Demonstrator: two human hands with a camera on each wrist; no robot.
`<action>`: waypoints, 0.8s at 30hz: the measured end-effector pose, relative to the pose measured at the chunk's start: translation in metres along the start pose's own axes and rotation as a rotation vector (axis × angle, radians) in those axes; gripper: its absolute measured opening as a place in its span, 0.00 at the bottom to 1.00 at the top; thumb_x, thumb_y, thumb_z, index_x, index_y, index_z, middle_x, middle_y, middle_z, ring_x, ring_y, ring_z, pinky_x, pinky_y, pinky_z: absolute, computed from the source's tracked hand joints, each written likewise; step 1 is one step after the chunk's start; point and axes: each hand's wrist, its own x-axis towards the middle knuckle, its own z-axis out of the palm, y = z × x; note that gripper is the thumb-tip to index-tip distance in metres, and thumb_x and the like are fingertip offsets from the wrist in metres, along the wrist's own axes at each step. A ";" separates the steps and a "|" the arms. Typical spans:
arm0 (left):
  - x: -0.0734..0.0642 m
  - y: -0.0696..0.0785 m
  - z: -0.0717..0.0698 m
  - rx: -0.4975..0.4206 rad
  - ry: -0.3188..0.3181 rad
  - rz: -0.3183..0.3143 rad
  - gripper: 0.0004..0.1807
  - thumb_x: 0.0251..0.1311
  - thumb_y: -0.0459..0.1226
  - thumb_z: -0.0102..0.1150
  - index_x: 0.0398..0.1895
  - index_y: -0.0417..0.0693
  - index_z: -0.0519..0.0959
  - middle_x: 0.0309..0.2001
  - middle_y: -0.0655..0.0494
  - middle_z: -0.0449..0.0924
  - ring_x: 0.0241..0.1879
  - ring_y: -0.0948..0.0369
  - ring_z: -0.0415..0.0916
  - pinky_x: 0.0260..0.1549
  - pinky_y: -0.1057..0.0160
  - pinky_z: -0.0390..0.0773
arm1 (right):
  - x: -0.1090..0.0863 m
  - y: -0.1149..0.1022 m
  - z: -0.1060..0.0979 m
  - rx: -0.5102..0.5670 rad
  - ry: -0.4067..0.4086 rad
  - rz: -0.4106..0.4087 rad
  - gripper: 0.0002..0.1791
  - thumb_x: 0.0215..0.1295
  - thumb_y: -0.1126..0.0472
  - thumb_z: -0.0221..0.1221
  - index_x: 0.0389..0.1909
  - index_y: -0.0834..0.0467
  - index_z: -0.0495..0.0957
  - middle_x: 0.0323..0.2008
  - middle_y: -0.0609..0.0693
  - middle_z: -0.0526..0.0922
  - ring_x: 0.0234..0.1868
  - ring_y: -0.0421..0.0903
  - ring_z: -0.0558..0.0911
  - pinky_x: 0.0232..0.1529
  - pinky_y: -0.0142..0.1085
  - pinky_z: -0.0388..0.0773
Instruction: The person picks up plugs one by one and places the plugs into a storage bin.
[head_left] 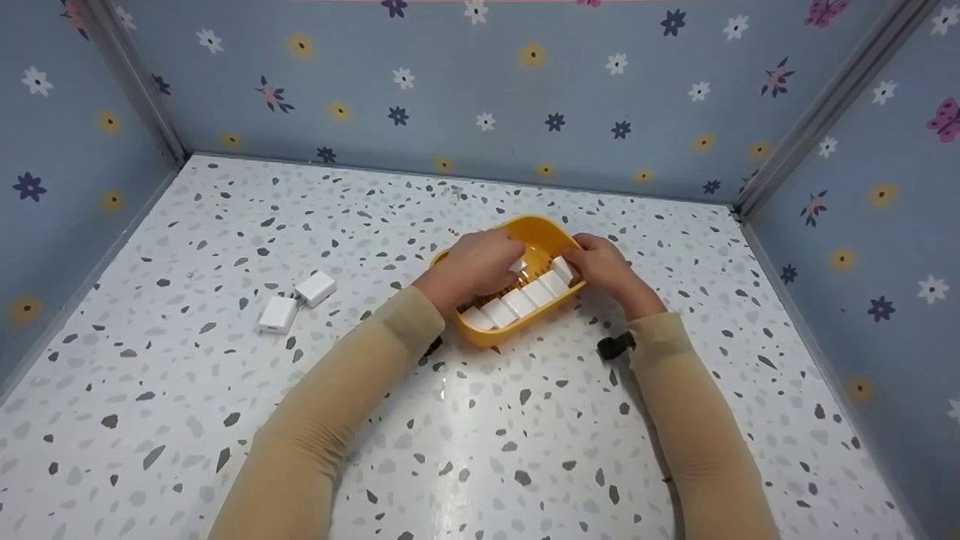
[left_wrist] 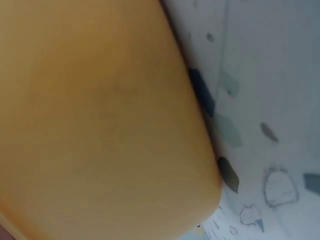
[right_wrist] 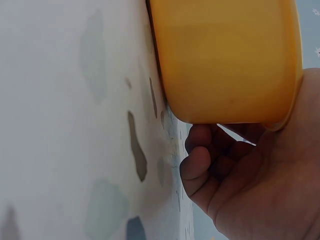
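A yellow basket (head_left: 491, 339) with a slotted bottom sits on the speckled table, and a row of several white charger blocks (head_left: 518, 302) lines its near side. Over the basket's left part, my left hand (head_left: 480, 261) curls its fingers at a white charger block (head_left: 517, 265), mostly hidden by the hand. My right hand (head_left: 606, 266) grips the basket's right end, thumb over the rim beside the tilted last block (head_left: 562, 268). In the right wrist view, curled fingers (right_wrist: 195, 164) show below the basket's wall (right_wrist: 225, 60). Only the basket's outer wall (left_wrist: 100, 110) fills most of the left wrist view.
Two white charger blocks, one nearer (head_left: 278, 314) and one farther (head_left: 316, 288), lie close together on the table left of the basket. Flowered blue panels (head_left: 480, 82) wall the table (head_left: 480, 450) at the back and both sides.
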 end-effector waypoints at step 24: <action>-0.007 0.010 0.003 0.093 -0.115 -0.097 0.12 0.84 0.41 0.56 0.58 0.45 0.83 0.48 0.49 0.78 0.48 0.50 0.73 0.57 0.50 0.80 | 0.001 0.002 0.000 -0.010 0.007 -0.023 0.20 0.88 0.52 0.52 0.65 0.60 0.80 0.42 0.56 0.79 0.43 0.53 0.78 0.46 0.43 0.76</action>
